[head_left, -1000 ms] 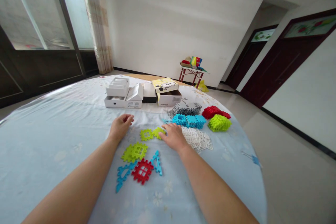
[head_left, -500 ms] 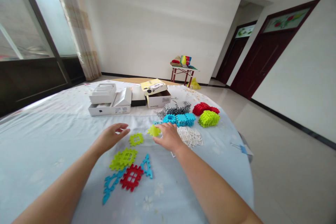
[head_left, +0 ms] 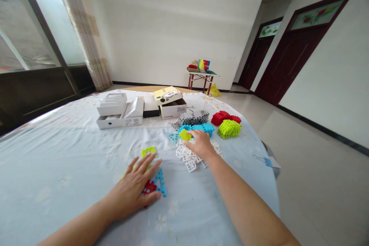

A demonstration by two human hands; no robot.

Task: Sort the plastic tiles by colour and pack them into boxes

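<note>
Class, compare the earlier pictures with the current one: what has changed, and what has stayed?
The right hand has carried the solid green piece rightward, to near the blue stack. The left hand has come back toward the person and now spreads over the red piece, partly hiding it. The boxes and red stack stayed put.

Yellow lid (head_left: 168,95) atop white carton (head_left: 172,112)

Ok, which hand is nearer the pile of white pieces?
Right: the right hand is over the pile of white pieces, pinching a green piece; the left hand is off to the pile's left, partly covering a red piece.
</note>
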